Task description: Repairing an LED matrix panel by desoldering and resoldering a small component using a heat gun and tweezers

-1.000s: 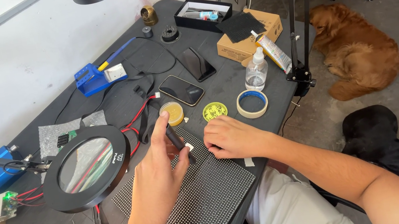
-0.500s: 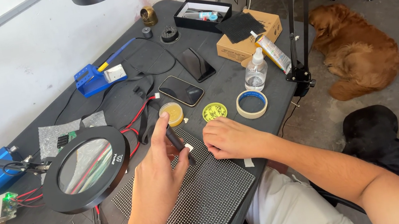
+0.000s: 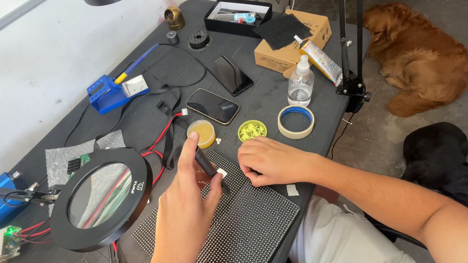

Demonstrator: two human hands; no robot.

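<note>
We work a dark tool over a dotted panel on the black table

Our left hand is closed around a dark pen-shaped tool, its tip down near a small white piece on the dotted panel, which lies flat at the near edge of the table; our right hand rests curled and palm down on the panel's far corner, just beside the tool, and we cannot tell whether it pinches anything. Just beyond the hands sit a small yellow tub, a green-lidded tin and a roll of tape, with two phones and a clear bottle behind them. A round magnifier lamp stands to the left, and two dogs lie on the floor to the right
</note>
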